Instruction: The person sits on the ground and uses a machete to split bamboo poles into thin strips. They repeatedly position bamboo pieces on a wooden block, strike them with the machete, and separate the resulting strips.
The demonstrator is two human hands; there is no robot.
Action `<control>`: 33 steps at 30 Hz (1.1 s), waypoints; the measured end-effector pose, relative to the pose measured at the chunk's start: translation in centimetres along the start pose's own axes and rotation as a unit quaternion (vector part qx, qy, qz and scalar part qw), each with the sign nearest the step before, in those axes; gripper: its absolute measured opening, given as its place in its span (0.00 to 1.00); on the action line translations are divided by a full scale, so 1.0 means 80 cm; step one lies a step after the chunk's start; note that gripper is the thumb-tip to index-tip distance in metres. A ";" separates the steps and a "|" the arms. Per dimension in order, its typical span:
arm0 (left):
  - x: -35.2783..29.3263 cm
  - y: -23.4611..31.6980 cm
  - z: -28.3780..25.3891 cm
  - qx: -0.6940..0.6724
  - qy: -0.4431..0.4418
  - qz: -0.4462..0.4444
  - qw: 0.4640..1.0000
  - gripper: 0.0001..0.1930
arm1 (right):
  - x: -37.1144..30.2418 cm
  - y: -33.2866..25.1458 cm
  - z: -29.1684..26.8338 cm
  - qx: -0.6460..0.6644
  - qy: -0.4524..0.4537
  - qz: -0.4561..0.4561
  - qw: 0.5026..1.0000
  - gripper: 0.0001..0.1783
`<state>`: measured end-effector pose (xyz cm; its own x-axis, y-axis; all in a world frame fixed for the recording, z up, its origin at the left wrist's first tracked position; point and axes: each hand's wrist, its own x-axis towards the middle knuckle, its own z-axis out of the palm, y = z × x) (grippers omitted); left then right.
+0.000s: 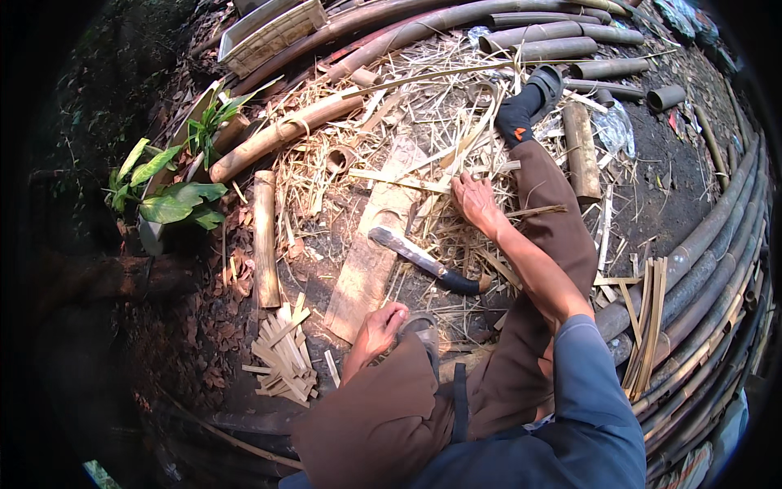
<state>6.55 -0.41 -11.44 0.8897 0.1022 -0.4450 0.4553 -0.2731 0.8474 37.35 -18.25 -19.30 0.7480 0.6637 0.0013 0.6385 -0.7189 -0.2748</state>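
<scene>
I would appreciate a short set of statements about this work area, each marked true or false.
1. The knife has its blade on the wooden plank. True.
2. The right hand grips the knife's handle. False: the right hand is at the pale strips, and the knife lies unheld.
3. The left hand is near the plank's near end. True.
4. The plastic crate is bright red. False: it is off-white.
5. A leafy plant grows on the left side. True.
</scene>
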 end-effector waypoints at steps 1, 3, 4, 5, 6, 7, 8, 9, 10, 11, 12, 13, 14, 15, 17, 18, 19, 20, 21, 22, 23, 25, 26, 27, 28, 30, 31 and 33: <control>-0.006 -0.007 0.001 -0.038 0.009 -0.017 0.999 0.12 | 0.002 -0.002 0.007 -0.032 -0.023 -0.002 0.999 0.18; -0.012 -0.020 -0.002 -0.095 0.023 -0.045 0.994 0.13 | 0.002 -0.002 0.018 -0.033 -0.109 0.032 0.993 0.24; -0.006 -0.027 -0.001 -0.121 0.034 -0.040 0.991 0.13 | -0.009 0.008 0.031 -0.023 -0.023 0.018 0.999 0.19; 0.003 -0.034 -0.006 -0.144 0.052 -0.035 0.988 0.13 | -0.007 0.002 0.023 0.004 -0.024 0.007 1.000 0.15; 0.014 -0.040 -0.011 -0.168 0.069 -0.030 0.983 0.13 | -0.007 -0.003 0.014 0.030 -0.025 -0.002 0.999 0.12; 0.039 -0.017 -0.012 -0.176 0.090 -0.027 0.980 0.12 | -0.018 0.019 0.016 0.048 0.079 -0.057 0.994 0.05; 0.064 -0.005 -0.015 -0.226 0.136 -0.019 0.964 0.13 | -0.029 0.023 0.014 0.124 0.106 -0.054 0.985 0.04; 0.088 0.010 -0.019 -0.275 0.179 -0.009 0.945 0.13 | -0.038 0.024 0.011 0.097 0.107 -0.059 0.988 0.04; 0.113 0.006 -0.027 -0.251 0.234 0.047 0.938 0.15 | -0.046 0.021 0.007 0.071 0.107 -0.067 0.989 0.05; 0.142 -0.006 -0.037 -0.223 0.292 0.103 0.924 0.18 | -0.050 0.013 0.002 0.072 0.107 -0.090 0.988 0.05; 0.168 -0.007 -0.046 -0.254 0.356 0.020 0.899 0.21 | -0.054 -0.004 -0.007 0.116 0.095 -0.090 0.985 0.06; 0.187 0.008 -0.050 -0.350 0.382 -0.056 0.854 0.21 | -0.061 -0.012 -0.016 0.114 0.096 -0.088 0.985 0.07; 0.199 0.023 -0.052 -0.436 0.398 -0.132 0.796 0.22 | -0.069 -0.021 -0.021 0.115 0.096 -0.081 0.985 0.07; 0.200 0.034 -0.058 -0.498 0.354 -0.075 0.788 0.21 | -0.075 -0.030 -0.028 0.195 0.057 -0.053 0.978 0.09; 0.193 0.067 -0.063 -0.603 0.244 0.035 0.759 0.20 | -0.081 -0.036 -0.034 0.182 0.072 -0.089 0.977 0.09; 0.187 0.073 -0.074 -0.558 0.238 0.097 0.789 0.20 | -0.084 -0.045 -0.040 0.186 0.040 -0.074 0.979 0.10; 0.176 0.072 -0.091 -0.510 0.230 0.156 0.814 0.19 | -0.089 -0.066 -0.051 0.133 0.127 -0.077 0.980 0.12; 0.163 0.077 -0.112 -0.457 0.222 0.219 0.833 0.19 | -0.088 -0.087 -0.061 0.079 0.216 -0.083 0.970 0.14; 0.141 0.102 -0.132 -0.408 0.308 0.223 0.830 0.17 | -0.099 -0.099 -0.063 0.064 0.213 -0.077 0.972 0.18; 0.116 0.129 -0.152 -0.356 0.389 0.225 0.819 0.16 | -0.115 -0.109 -0.057 0.052 0.189 -0.108 0.975 0.19; 0.094 0.139 -0.171 -0.332 0.422 0.254 0.804 0.15 | -0.134 -0.112 -0.033 0.089 0.044 -0.109 0.989 0.20; 0.067 0.166 -0.188 -0.268 0.485 0.296 0.778 0.15 | -0.170 -0.113 0.036 0.085 -0.071 -0.076 0.991 0.23; 0.055 0.173 -0.190 -0.225 0.519 0.303 0.767 0.15 | -0.185 -0.118 0.063 0.050 -0.045 -0.042 0.997 0.24; 0.043 0.159 -0.200 -0.156 0.540 0.315 0.765 0.15 | -0.186 -0.127 0.066 -0.033 -0.040 -0.058 0.997 0.25; 0.037 0.159 -0.193 -0.155 0.523 0.315 0.776 0.15 | -0.182 -0.113 0.083 -0.007 -0.060 -0.067 0.996 0.26; 0.046 0.128 -0.182 -0.078 0.529 0.289 0.794 0.15 | -0.173 -0.088 0.118 0.064 -0.070 -0.020 0.995 0.35; 0.049 0.095 -0.177 -0.077 0.523 0.290 0.798 0.15 | -0.164 -0.104 0.101 0.113 -0.121 -0.038 0.986 0.40; 0.067 0.084 -0.146 -0.086 0.499 0.281 0.815 0.15 | -0.167 -0.116 0.077 0.102 -0.134 -0.024 0.985 0.42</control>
<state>14.76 9.46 -4.78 0.5050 0.7587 0.4116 -0.1113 -0.4156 0.9027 20.31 -19.19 -22.67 0.6256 0.7463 -0.2276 0.6018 -0.6472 -0.4679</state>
